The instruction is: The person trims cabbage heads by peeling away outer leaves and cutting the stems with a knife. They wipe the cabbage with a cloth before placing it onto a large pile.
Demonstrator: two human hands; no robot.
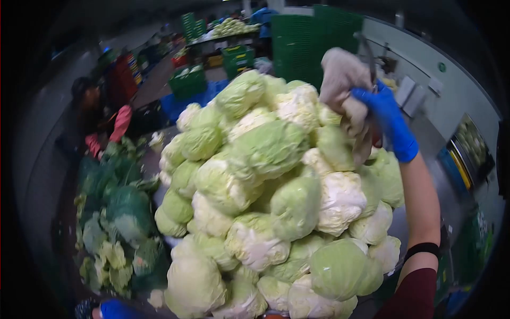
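Note:
My right hand (390, 119), in a blue glove, is raised at the right of a big cabbage heap. It is closed on a crumpled greyish cloth (345, 80), which hangs down over the cabbages and is slightly blurred. A dark blade (367, 56), seemingly a knife's, sticks up beside the cloth from the same hand; its handle is mostly hidden. Pale green trimmed cabbages (273, 149) fill the middle of the view. At the bottom left edge shows part of a blue glove, apparently my left hand (119, 309); its fingers are cut off from view.
To the left, green net bags (127, 210) lie among loose outer leaves (114, 260). A person in pink gloves (121, 123) works beyond them. Green crates (186, 82) and tall green stacks (300, 48) stand behind the heap. A wall runs along the right.

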